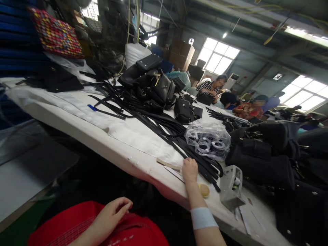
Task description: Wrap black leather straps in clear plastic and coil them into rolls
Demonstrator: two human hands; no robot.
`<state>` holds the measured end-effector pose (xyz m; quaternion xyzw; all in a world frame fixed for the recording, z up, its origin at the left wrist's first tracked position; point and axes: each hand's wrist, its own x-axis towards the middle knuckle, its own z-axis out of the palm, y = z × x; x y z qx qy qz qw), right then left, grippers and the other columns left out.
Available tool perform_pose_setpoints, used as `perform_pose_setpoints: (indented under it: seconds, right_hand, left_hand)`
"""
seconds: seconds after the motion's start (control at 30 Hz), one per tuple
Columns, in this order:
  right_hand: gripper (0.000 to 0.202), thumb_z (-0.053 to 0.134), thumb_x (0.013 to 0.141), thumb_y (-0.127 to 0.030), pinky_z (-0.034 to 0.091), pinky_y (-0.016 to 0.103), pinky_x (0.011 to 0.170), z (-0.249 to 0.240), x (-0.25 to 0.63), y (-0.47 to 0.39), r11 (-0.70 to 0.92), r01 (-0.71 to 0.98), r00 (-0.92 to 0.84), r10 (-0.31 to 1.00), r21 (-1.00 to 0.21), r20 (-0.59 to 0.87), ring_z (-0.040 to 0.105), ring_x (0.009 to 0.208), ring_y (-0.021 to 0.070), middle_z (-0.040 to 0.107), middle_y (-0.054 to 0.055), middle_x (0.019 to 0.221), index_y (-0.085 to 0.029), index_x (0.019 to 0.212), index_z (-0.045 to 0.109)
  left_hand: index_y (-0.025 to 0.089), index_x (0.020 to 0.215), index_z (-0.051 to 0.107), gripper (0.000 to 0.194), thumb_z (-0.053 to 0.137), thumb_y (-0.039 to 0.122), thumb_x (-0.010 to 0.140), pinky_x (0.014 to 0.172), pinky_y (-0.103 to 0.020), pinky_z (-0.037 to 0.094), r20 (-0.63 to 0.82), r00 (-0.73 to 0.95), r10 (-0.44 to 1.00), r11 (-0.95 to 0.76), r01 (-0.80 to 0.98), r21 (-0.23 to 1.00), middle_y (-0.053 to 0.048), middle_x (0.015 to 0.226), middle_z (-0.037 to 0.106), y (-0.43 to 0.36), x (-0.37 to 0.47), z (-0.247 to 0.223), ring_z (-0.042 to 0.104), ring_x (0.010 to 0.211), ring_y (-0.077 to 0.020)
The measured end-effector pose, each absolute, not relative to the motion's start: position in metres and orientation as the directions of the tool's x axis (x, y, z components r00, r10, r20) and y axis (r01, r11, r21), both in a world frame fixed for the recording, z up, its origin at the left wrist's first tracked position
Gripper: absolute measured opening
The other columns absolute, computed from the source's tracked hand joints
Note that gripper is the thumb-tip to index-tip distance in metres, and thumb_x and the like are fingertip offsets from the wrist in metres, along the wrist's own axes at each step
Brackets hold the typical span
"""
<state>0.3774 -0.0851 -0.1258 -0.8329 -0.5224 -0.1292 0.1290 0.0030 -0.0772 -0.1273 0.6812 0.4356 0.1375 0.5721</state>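
Black bags (266, 153) beyond grey container (231, 186)

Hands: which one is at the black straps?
The right hand, on the table beside the straps, with a pale armband. The left hand is off the table, over red clothing.

Red garment (84, 222) with pale printed markings — light-blue band on right forearm (204, 218).

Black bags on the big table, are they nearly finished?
Some look done: the piled black bags have their shape and shiny metal bits. In hand: the right hand is curled by the long black straps, but I can't tell if it grips anything; the left hand looks empty. Perhaps left: those straps, many lying loose. How many need work, I can't tell.
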Motion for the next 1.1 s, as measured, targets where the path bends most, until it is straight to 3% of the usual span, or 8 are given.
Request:
perform_pose_setpoints:
  seconds: [0.2, 0.37, 0.57, 0.8, 0.93, 1.1]
  right_hand:
    - [0.018, 0.053, 0.092, -0.025, 0.04, 0.031, 0.083, -0.125, 0.381, -0.094, -0.356, 0.93, 0.365, 0.865, -0.091, 0.344, 0.055, 0.089, 0.0215, 0.066, 0.008, 0.091, -0.017, 0.086, 0.067]
    - [0.022, 0.054, 0.09, -0.022, 0.04, 0.03, 0.08, -0.124, 0.383, -0.087, -0.335, 0.939, 0.342, 0.873, -0.082, 0.349, 0.056, 0.089, 0.0214, 0.064, 0.009, 0.097, -0.02, 0.107, 0.068]
    - [0.015, 0.055, 0.089, -0.02, 0.041, 0.027, 0.078, -0.121, 0.386, -0.085, -0.349, 0.929, 0.37, 0.856, -0.123, 0.362, 0.059, 0.088, 0.0191, 0.066, 0.006, 0.087, -0.019, 0.081, 0.068]
    - [0.014, 0.057, 0.087, -0.026, 0.038, 0.027, 0.064, -0.115, 0.383, -0.079, -0.406, 0.902, 0.432, 0.853, -0.15, 0.293, 0.062, 0.069, 0.0188, 0.068, 0.004, 0.074, -0.019, 0.094, 0.067]
    - [0.011, 0.06, 0.081, -0.017, 0.039, 0.027, 0.07, -0.11, 0.373, -0.082, -0.387, 0.915, 0.404, 0.872, -0.119, 0.276, 0.063, 0.079, 0.0199, 0.07, 0.006, 0.082, -0.021, 0.087, 0.069]
    - [0.002, 0.062, 0.078, -0.018, 0.041, 0.033, 0.081, -0.077, 0.344, -0.091, -0.37, 0.922, 0.387, 0.852, -0.118, 0.353, 0.058, 0.09, 0.0247, 0.065, 0.009, 0.088, -0.019, 0.077, 0.063]
  left_hand:
    - [0.018, 0.08, 0.066, 0.038, 0.049, 0.052, 0.08, 0.071, -0.03, 0.048, -0.32, 0.586, 0.745, 0.042, 0.438, 0.898, -0.005, 0.077, 0.068, -0.082, 0.01, -0.122, 0.062, 0.076, -0.0232]
    - [0.018, 0.078, 0.063, 0.035, 0.05, 0.05, 0.078, 0.067, -0.028, 0.046, -0.314, 0.623, 0.717, 0.049, 0.404, 0.913, -0.003, 0.074, 0.064, -0.085, 0.023, -0.121, 0.059, 0.071, -0.0202]
    - [0.018, 0.077, 0.063, 0.029, 0.05, 0.043, 0.076, 0.072, -0.027, 0.047, -0.3, 0.627, 0.719, 0.016, 0.416, 0.909, -0.003, 0.077, 0.066, -0.088, 0.022, -0.123, 0.06, 0.075, -0.0203]
    - [0.018, 0.079, 0.064, 0.031, 0.047, 0.043, 0.078, 0.074, -0.028, 0.047, -0.292, 0.612, 0.735, -0.012, 0.442, 0.897, -0.005, 0.08, 0.068, -0.087, 0.016, -0.121, 0.063, 0.079, -0.0221]
    - [0.017, 0.08, 0.063, 0.03, 0.047, 0.042, 0.079, 0.073, -0.029, 0.049, -0.285, 0.623, 0.729, -0.009, 0.426, 0.905, -0.006, 0.079, 0.069, -0.087, 0.018, -0.12, 0.064, 0.078, -0.0224]
    - [0.018, 0.082, 0.065, 0.027, 0.047, 0.038, 0.083, 0.075, -0.031, 0.052, -0.222, 0.628, 0.746, -0.112, 0.447, 0.888, -0.006, 0.083, 0.07, -0.085, 0.016, -0.124, 0.066, 0.08, -0.0225]
